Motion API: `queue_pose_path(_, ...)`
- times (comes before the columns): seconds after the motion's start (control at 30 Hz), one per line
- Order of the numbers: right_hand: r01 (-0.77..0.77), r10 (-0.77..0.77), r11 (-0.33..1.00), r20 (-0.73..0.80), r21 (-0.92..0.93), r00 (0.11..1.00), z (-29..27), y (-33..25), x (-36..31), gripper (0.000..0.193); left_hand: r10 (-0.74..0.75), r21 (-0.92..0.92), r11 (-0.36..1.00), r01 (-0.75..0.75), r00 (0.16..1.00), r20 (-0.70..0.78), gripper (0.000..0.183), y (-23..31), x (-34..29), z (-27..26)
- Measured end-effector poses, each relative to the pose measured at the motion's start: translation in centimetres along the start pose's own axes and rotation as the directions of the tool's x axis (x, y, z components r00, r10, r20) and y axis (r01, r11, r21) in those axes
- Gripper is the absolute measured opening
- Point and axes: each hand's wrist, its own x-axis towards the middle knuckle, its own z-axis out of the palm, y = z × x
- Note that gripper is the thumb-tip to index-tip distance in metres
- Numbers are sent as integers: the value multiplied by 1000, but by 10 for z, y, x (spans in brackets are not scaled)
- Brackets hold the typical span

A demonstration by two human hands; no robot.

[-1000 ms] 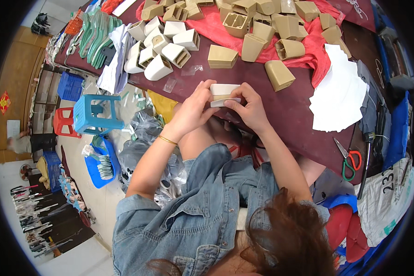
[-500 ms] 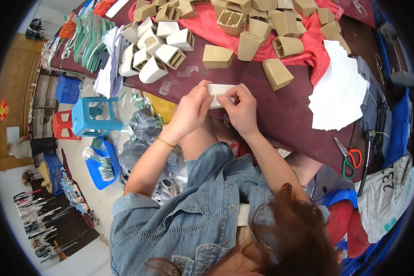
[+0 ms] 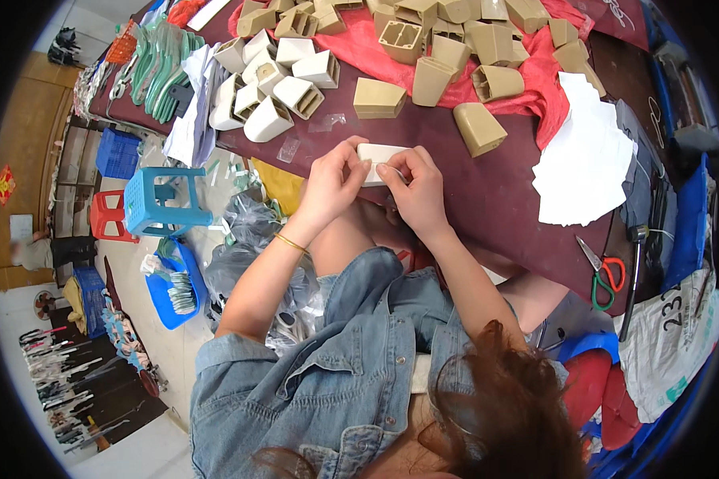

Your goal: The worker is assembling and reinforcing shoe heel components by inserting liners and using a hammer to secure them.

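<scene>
At the table's near edge I hold a white hollow plastic cap between both hands. My left hand is closed at its left end, thumb and fingertips bent together. My right hand grips the right side, its thumb lying across the white face. Whether anything small is pinched in the fingertips is too fine to see. Beyond my hands, to the left, stands a cluster of similar white plastic caps. Several tan plastic caps are scattered and heaped farther back.
Red plastic sheeting lies under the tan heap on the dark red table. White paper and scissors are at the right. Left on the floor are a blue stool, a blue basin and plastic bags.
The fingers of my left hand have shifted slightly on the white cap's left end. My right hand keeps nearly the same grip, and the cap stays about where it was.
</scene>
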Motion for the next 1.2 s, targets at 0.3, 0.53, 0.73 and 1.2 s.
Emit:
queue_pose_path(0.3,15,-18,996,31,91,999,-17,9,-1,11,127,-40,991,-125,991,39,32,3,3,6)
queue_pose_path(0.53,-16,19,997,-40,80,999,-9,0,4,14,55,-9,998,-54,991,124,48,9,9,6)
queue_pose_path(0.73,-497,389,789,333,362,859,-27,31,33,45,67,53,996,-78,982,175,49,0,11,-4)
queue_pose_path(1.2,266,-210,934,239,-238,948,-16,21,2,67,-92,449,893,37,991,101,44,14,20,-29)
